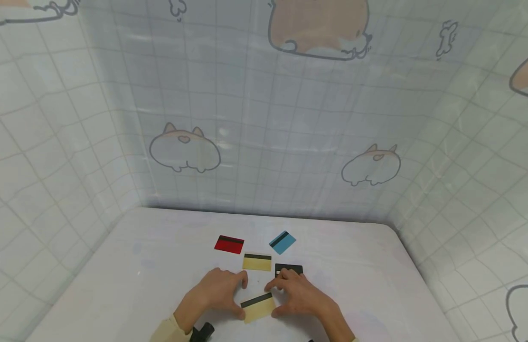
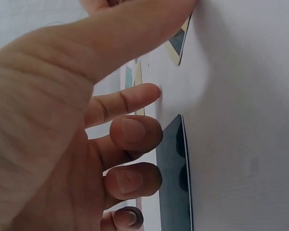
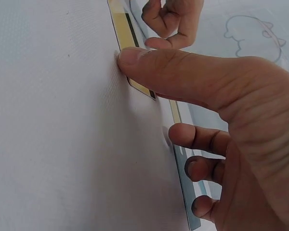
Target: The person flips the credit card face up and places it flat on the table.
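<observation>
A yellow card with a dark stripe lies tilted between the two hands. My left hand is at its left side, with the thumb by the card's edge and the fingers loosely bent. In the left wrist view, a dark card lies by those fingers; the left hand hides it from the head view. My right hand has its thumb at the yellow card's right corner. Its fingers rest loosely bent by a black card, partly covering it.
Beyond the hands lie a second yellow card, a red card and a blue card set at an angle. All are on a white table. Sheets with a grid and dog drawings rise behind it and along both sides.
</observation>
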Demonstrator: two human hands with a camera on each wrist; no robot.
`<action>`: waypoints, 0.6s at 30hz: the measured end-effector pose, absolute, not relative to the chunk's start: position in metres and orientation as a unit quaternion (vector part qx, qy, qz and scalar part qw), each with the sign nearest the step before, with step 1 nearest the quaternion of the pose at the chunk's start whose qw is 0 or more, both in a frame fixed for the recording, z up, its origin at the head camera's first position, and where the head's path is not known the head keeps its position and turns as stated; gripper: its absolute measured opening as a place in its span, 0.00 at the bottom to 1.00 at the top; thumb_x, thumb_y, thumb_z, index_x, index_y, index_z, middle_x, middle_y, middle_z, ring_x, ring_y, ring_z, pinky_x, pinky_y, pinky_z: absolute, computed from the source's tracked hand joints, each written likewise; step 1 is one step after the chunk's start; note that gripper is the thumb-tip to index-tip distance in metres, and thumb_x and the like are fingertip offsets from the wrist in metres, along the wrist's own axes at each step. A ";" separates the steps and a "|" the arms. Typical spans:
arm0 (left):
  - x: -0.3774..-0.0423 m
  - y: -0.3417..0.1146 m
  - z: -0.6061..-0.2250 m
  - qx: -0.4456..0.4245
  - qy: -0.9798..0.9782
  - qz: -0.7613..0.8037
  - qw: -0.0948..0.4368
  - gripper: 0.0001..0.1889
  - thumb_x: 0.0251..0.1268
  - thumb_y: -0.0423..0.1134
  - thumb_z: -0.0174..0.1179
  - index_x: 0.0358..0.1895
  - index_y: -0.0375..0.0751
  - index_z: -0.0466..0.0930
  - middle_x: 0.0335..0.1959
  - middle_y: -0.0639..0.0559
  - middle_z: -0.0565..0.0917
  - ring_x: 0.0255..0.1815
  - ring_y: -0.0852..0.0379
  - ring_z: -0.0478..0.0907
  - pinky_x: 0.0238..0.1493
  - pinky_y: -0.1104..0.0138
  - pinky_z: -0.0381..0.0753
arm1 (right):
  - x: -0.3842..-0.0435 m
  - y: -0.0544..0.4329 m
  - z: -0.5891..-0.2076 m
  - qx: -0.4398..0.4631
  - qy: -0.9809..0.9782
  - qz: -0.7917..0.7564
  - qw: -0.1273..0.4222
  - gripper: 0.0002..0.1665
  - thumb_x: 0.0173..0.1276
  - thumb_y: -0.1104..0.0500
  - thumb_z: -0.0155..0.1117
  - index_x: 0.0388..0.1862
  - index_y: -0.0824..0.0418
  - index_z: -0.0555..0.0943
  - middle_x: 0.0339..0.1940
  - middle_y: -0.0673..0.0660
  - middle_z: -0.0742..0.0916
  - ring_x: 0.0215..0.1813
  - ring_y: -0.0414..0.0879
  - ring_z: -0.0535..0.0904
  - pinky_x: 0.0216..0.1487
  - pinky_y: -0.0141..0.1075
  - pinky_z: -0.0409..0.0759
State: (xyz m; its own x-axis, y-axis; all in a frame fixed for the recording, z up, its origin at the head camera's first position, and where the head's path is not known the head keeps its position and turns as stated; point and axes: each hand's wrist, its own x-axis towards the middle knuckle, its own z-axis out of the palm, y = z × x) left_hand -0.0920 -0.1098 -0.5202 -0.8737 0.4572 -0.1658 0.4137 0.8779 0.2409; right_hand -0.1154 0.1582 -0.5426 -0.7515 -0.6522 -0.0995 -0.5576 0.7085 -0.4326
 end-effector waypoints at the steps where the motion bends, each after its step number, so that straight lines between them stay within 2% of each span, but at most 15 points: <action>1: -0.092 -0.110 -0.520 0.230 0.962 0.098 0.110 0.31 0.40 0.69 0.75 0.43 0.60 0.73 0.26 0.66 0.74 0.27 0.63 0.68 0.38 0.61 0.69 | -0.115 0.158 -0.542 -0.331 0.916 -0.191 0.123 0.29 0.52 0.35 0.78 0.54 0.26 0.80 0.42 0.38 0.74 0.49 0.35 0.67 0.52 0.42 0.70; 12: -0.092 -0.106 -0.521 0.233 0.959 0.102 0.123 0.27 0.42 0.67 0.75 0.41 0.63 0.73 0.29 0.67 0.76 0.29 0.63 0.69 0.41 0.59 0.69 | -0.115 0.157 -0.544 -0.333 0.915 -0.195 0.118 0.26 0.52 0.37 0.79 0.51 0.29 0.81 0.41 0.37 0.74 0.49 0.35 0.68 0.53 0.40 0.71; 18: -0.093 -0.108 -0.526 0.249 0.955 0.115 0.114 0.27 0.42 0.66 0.75 0.41 0.63 0.73 0.30 0.68 0.77 0.28 0.65 0.68 0.39 0.62 0.67 | -0.114 0.157 -0.545 -0.336 0.915 -0.198 0.106 0.26 0.51 0.37 0.79 0.49 0.32 0.81 0.41 0.37 0.75 0.48 0.35 0.68 0.53 0.39 0.72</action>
